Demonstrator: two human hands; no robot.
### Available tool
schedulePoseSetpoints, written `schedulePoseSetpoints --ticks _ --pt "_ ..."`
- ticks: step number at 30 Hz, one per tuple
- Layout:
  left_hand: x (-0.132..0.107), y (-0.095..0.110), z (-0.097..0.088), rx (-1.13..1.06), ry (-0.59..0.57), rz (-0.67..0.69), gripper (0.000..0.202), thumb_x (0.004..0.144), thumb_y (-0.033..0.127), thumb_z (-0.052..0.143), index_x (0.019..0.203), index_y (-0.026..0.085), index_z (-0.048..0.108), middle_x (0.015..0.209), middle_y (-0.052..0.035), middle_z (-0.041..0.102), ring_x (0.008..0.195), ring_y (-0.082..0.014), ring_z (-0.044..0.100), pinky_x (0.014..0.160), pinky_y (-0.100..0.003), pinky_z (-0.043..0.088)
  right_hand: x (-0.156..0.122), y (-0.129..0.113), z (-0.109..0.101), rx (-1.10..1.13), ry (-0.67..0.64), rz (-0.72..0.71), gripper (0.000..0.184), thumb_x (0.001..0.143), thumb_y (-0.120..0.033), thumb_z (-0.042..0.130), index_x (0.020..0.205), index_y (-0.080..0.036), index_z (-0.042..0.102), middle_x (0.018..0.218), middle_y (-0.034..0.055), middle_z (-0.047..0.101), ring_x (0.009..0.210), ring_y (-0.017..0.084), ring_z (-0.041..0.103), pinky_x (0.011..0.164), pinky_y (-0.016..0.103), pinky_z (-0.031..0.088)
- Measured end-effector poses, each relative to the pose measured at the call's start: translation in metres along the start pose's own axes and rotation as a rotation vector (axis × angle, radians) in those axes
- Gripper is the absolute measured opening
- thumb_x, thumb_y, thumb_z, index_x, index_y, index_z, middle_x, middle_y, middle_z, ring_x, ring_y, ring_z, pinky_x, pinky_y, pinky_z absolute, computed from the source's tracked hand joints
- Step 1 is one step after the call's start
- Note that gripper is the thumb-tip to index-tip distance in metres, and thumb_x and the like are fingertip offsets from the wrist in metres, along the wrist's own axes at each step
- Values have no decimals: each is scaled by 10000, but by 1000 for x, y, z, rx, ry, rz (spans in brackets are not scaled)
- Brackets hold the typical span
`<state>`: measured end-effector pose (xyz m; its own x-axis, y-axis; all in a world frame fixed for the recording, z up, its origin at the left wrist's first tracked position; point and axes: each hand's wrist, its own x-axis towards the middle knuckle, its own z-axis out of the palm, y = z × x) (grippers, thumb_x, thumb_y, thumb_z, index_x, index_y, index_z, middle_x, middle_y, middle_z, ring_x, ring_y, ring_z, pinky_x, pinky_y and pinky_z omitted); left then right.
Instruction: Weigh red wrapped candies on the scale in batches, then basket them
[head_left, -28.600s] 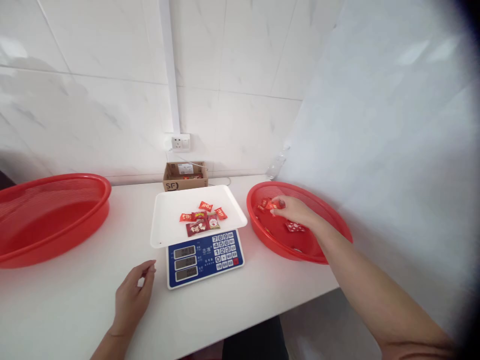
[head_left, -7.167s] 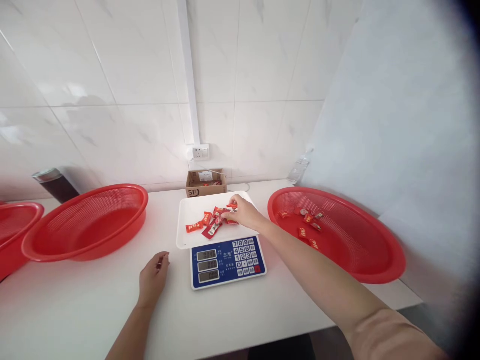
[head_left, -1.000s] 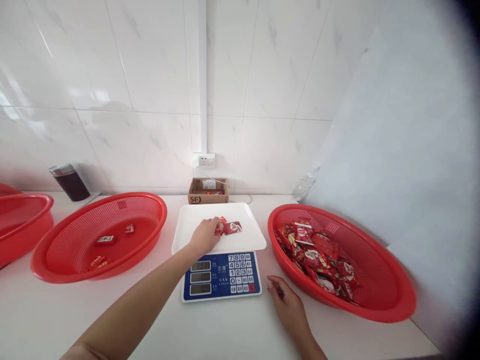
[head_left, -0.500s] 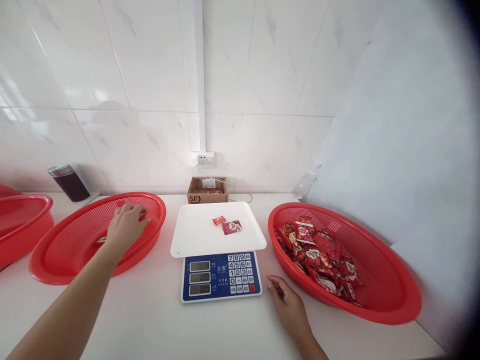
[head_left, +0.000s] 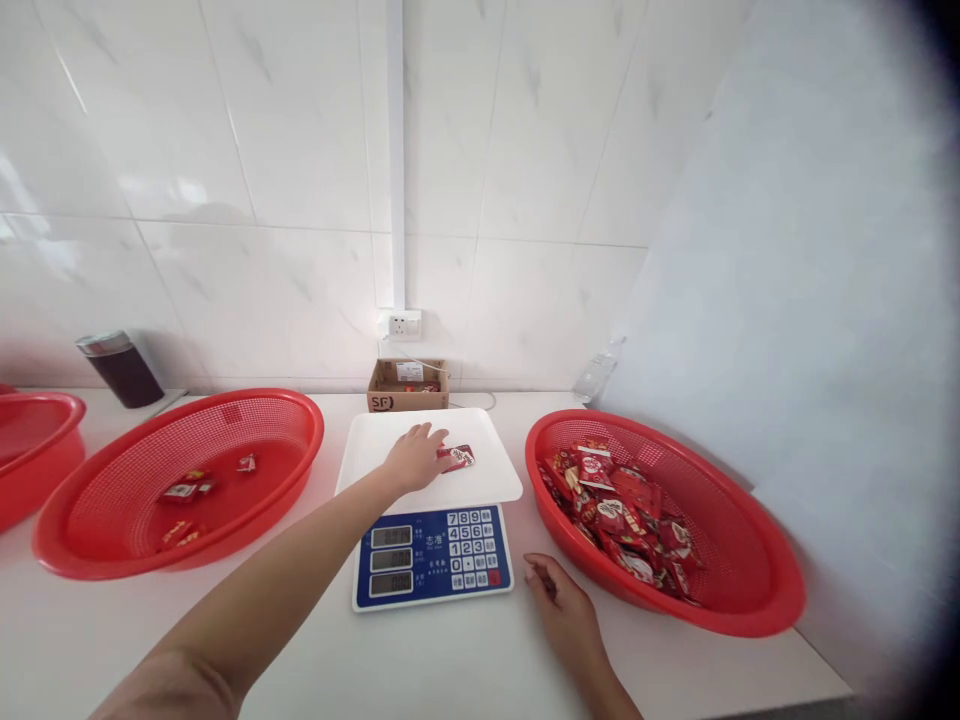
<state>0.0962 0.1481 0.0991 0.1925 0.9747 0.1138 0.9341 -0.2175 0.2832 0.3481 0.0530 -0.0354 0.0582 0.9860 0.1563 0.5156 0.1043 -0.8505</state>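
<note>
My left hand (head_left: pixel 415 460) reaches over the white pan (head_left: pixel 367 480) of the digital scale (head_left: pixel 433 560). Its fingers are bent down around a small red packet (head_left: pixel 442 451), largely hidden by them. Just right of the fingertips lies a dark red snack packet (head_left: pixel 459 458) with white lettering. My right hand (head_left: pixel 562 598) rests on the table by the scale's right corner, fingers loosely curled, with nothing visible in them. The right-hand red basket (head_left: pixel 757 590) holds a heap of red snack packets (head_left: pixel 622 510). Several small packets (head_left: pixel 182 491) lie in the left red basket (head_left: pixel 292 480).
An open cardboard box (head_left: pixel 407 400) with a few packets inside stands behind the scale, below a wall socket (head_left: pixel 403 325). A dark, silver-lidded jar (head_left: pixel 120 370) is at the back left. Another red basket (head_left: pixel 45 450) sits at the far left. A clear plastic bottle (head_left: pixel 598 372) leans near the right wall.
My left hand has moved right, from inside the left basket to over the scale pan. The packets in that basket are now uncovered. My right hand has stayed by the scale; the view has shifted slightly.
</note>
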Motion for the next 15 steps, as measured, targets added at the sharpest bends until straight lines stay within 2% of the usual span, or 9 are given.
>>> schedulePoseSetpoints --ticks 3,6,12,15 --pt "11 15 5 -14 -34 25 385 779 438 476 1097 245 576 1176 -93 566 1119 -276 492 892 -401 400 -1 -2 0 36 23 -9 340 743 -478 500 875 -205 653 872 61 707 770 202 655 711 297 524" --pt "13 21 8 -30 -32 42 271 769 317 500 1008 245 606 1066 -65 616 1038 -252 521 854 -373 412 0 -3 -1 40 13 -13 345 742 -484 498 874 -207 654 861 59 707 761 200 656 707 294 526" --pt "11 19 16 -82 54 55 313 685 86 477 944 222 588 965 -35 625 924 -197 538 802 -311 430 1 -3 -1 14 1 -5 343 742 -483 491 879 -214 653 873 51 706 755 193 656 713 280 526" --pt "8 17 14 -106 116 79 326 667 36 441 893 222 585 933 -25 612 880 -169 542 801 -283 437 1 -3 -1 11 11 -3 331 735 -479 501 865 -216 655 861 47 709 739 192 657 702 279 527"
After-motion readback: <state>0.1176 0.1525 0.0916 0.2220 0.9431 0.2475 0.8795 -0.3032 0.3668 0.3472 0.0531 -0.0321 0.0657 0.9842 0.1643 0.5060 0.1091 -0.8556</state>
